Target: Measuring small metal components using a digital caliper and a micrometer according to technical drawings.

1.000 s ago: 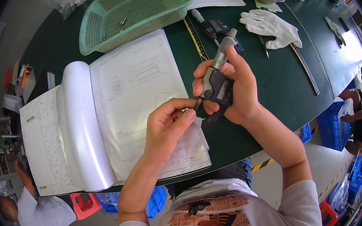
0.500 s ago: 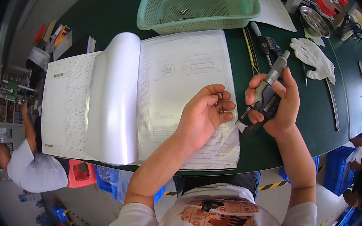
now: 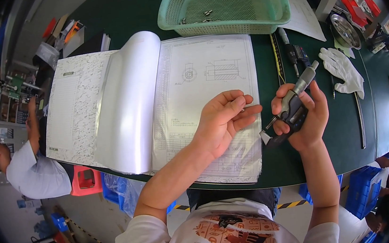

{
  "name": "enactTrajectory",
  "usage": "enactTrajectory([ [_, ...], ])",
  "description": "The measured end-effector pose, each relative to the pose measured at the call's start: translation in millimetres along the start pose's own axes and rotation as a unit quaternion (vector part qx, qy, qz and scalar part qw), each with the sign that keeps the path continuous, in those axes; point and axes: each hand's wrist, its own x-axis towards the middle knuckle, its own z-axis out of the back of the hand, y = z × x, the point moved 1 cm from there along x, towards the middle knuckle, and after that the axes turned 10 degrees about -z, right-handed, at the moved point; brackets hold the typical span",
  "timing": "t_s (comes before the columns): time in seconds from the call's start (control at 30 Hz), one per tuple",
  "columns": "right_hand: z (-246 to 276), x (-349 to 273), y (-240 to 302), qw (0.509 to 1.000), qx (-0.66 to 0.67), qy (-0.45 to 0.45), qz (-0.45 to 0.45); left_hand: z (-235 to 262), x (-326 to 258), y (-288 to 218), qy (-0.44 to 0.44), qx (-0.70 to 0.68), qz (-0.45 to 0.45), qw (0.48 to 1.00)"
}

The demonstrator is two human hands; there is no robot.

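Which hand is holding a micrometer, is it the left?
No, the right hand grips a digital micrometer, while the left hand is apart from it, above the open binder.

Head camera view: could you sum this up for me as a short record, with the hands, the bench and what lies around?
Left hand: over the open binder, seems to pinch a small metal part, mostly hidden by the fingers
Right hand: holds a digital micrometer, tilted
Work surface: dark green table
Beyond the binder: green mesh basket with some small metal pieces
To the right: second micrometer, white glove
Far left: seated person, white shirt
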Motion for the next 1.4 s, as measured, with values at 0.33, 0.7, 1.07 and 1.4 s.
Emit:
enactTrajectory([
  [0.33,1,1,-1,1.0,0.014,0.005,-0.001,-9,-2,-3,-0.002,0.01,0.003,1.0],
  [0.7,2,0,1,1.0,0.019,0.001,-0.018,0,-3,0,0.044,0.114,0.011,0.992],
  [1.07,2,-1,1,0.999,0.034,0.003,-0.011,-9,-5,0,0.05,0.115,0.02,0.992],
  [1.4,5,1,1,0.999,0.05,-0.001,0.001,-14,-8,1,0.08,0.161,0.024,0.983],
])
